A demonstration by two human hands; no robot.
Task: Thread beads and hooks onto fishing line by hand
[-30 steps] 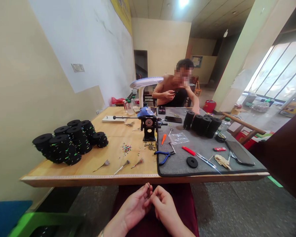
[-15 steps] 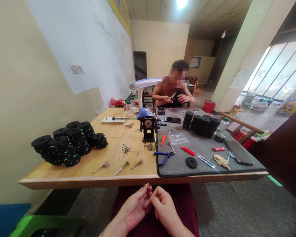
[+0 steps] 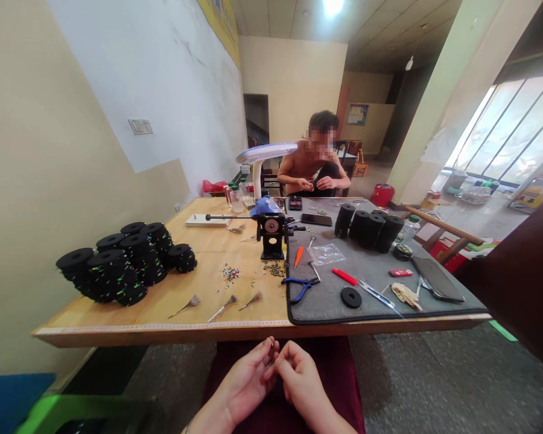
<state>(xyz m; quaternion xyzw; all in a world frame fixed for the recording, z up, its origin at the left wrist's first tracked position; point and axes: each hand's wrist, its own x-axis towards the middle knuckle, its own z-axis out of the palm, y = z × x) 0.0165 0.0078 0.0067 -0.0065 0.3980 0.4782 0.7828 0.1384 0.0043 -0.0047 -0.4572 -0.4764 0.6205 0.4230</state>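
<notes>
My left hand (image 3: 252, 375) and my right hand (image 3: 300, 375) meet below the table's front edge, over a dark red seat. Thumb and forefinger of my left hand pinch something tiny, too small to name. The right hand's fingers are curled into a pinch against the left fingertips; what they hold is hidden. Beyond them on the wooden tabletop (image 3: 154, 316) lie several thin tools with fanned bristle-like tips (image 3: 256, 299), and a pile of small coloured beads (image 3: 230, 273). Blue-handled pliers (image 3: 302, 289) and a black foam disc (image 3: 351, 297) rest on the grey mat (image 3: 321, 307).
Stacked black foam spools (image 3: 113, 271) stand at left, more black spools (image 3: 371, 229) at back right. A black crank device (image 3: 272, 232) and lamp (image 3: 265, 150) occupy the middle. Scissors or tweezers (image 3: 377, 295), a red tube (image 3: 344, 276) and a phone (image 3: 317, 220) lie right. A person (image 3: 314, 157) sits opposite.
My hands hold almost the same pose. Across the table, the other person has leaned slightly to the left and brought both hands closer together around a small dark item.
</notes>
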